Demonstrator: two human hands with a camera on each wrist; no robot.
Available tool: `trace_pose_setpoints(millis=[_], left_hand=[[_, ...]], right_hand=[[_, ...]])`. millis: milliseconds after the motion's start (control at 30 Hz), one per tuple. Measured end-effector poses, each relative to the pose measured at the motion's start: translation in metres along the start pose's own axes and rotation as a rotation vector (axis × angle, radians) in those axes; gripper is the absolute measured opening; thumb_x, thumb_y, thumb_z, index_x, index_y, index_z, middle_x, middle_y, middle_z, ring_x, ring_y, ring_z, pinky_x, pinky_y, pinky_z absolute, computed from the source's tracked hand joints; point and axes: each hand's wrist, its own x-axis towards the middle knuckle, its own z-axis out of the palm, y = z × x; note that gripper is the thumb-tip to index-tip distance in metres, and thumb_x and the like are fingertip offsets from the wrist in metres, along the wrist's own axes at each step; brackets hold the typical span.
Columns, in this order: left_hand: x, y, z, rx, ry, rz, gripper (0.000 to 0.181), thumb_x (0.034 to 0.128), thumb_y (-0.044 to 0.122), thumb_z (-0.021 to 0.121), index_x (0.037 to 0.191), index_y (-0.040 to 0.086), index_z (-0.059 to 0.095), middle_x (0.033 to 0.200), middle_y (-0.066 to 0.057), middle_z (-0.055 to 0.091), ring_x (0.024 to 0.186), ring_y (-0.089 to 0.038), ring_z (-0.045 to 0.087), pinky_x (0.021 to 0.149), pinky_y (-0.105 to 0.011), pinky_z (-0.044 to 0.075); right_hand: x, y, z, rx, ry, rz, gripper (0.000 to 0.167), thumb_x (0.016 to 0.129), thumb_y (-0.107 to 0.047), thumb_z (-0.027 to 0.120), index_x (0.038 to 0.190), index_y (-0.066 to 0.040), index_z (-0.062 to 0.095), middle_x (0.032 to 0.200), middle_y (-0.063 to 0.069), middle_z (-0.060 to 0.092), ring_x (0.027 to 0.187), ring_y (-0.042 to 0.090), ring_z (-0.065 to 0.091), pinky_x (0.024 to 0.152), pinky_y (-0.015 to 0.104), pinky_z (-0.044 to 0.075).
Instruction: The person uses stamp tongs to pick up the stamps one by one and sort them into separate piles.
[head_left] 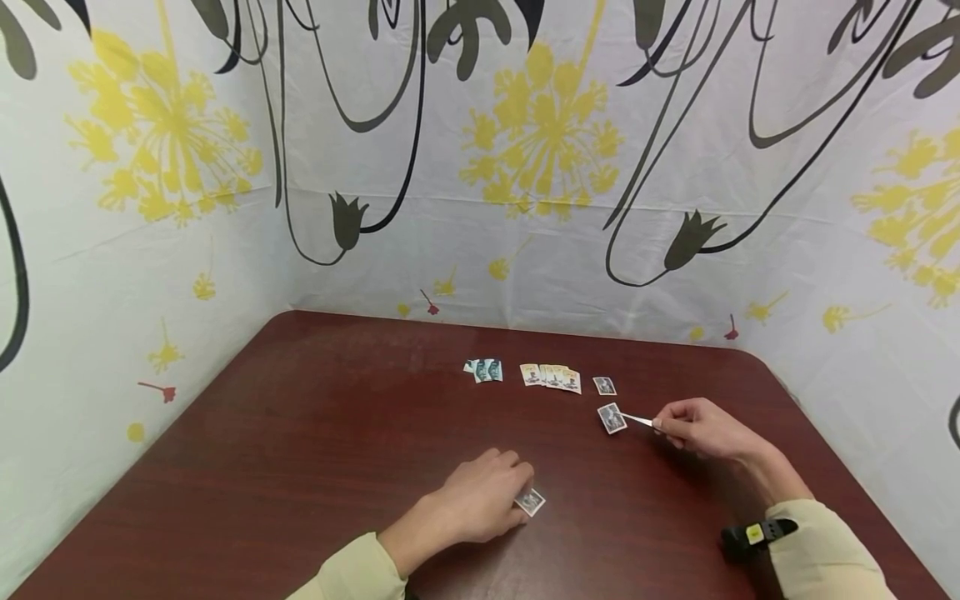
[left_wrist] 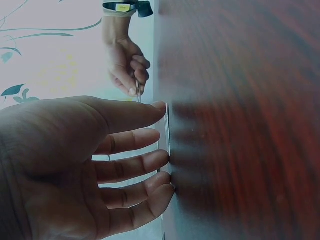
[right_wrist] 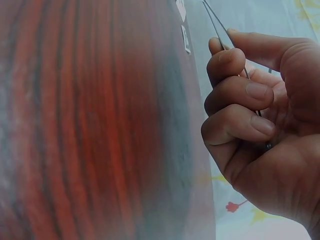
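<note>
My right hand pinches a pair of metal tweezers, its other fingers curled along them in the right wrist view. At the tweezers' tip is a grey stamp-like card with a white border; whether the tips grip it cannot be told. My left hand rests low over the table, palm turned down, fingers loosely bent and fingertips touching the surface in the left wrist view. Another grey stamp shows beside its thumb and index finger, partly hidden by the hand.
Along the back of the dark red wooden table lie overlapping teal stamps, a row of yellow-and-white stamps and a single grey stamp. A patterned white cloth hangs behind the table.
</note>
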Motion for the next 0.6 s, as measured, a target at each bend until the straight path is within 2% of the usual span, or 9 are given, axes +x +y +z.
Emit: trace_pose_setpoints(millis=[300, 600], left_hand=[[-0.0004, 0.0003, 0.0012, 0.010, 0.003, 0.006, 0.025, 0.0849, 0.036, 0.086, 0.095, 0.025, 0.065, 0.089, 0.011, 0.056, 0.080, -0.008, 0.051, 0.059, -0.024, 0.044], [-0.0002, 0.0005, 0.0003, 0.019, 0.008, 0.009, 0.026, 0.0847, 0.036, 0.086, 0.094, 0.025, 0.065, 0.089, 0.010, 0.057, 0.081, -0.008, 0.051, 0.059, -0.025, 0.044]], right_hand=[[0.0025, 0.0056, -0.0004, 0.012, -0.016, 0.006, 0.026, 0.108, -0.018, 0.059, 0.099, 0.006, 0.066, 0.071, 0.001, 0.054, 0.053, 0.007, 0.041, 0.046, 0.025, 0.036], [0.0071, 0.0076, -0.0043, 0.060, 0.059, 0.059, 0.030, 0.107, -0.022, 0.061, 0.101, 0.006, 0.066, 0.071, 0.000, 0.053, 0.051, 0.008, 0.039, 0.046, 0.026, 0.035]])
